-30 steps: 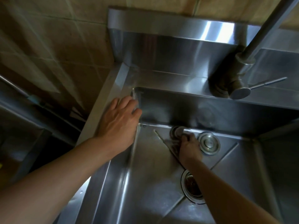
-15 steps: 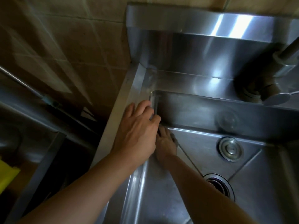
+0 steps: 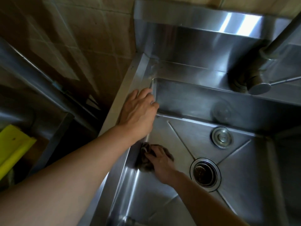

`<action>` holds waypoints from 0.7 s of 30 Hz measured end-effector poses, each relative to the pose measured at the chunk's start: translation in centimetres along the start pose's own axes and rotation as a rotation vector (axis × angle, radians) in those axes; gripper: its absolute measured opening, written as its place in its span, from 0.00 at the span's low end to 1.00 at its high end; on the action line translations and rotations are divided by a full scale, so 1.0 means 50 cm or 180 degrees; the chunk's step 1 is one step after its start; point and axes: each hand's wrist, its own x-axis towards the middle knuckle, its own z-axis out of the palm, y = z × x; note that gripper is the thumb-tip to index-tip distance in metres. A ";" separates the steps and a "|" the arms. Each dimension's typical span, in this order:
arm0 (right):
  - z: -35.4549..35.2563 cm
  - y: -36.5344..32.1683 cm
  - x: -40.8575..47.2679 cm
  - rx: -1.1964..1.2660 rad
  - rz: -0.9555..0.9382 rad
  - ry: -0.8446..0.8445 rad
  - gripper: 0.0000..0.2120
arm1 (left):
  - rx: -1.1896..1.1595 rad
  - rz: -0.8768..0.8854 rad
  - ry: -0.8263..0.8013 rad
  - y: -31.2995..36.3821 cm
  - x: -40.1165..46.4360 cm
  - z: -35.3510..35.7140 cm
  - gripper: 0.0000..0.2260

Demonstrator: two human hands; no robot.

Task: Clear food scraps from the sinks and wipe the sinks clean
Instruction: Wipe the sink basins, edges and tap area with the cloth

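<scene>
Both hands were at the left side of the stainless sink (image 3: 203,101). A second earlier the right hand (image 3: 160,165) had been at the back of the basin floor beside the small round plug (image 3: 221,137); half a second earlier it had swept into the back-left corner under the left hand, and now it had drawn back toward the person along the left wall, pressing a dark crumpled cloth (image 3: 144,162) into the seam where wall met floor. I took that to mean the wiping pass was working its way round the basin edge, with the strainer drain (image 3: 204,172) untouched and apparently holding dark scraps.

That hand's fingers lay curled over the cloth, closed on it with the palm bearing down. The left hand (image 3: 139,111) rested flat on the sink's left rim, fingers spread loosely and holding nothing, its fingertips over the inner edge, seemingly bracing the body. The faucet (image 3: 254,79) stood well apart at the back right.
</scene>
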 end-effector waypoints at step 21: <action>0.076 0.050 -0.179 0.0210 -0.1215 -0.0270 0.16 | -0.0031 -0.0116 -0.0715 0.128 -0.090 0.057 0.15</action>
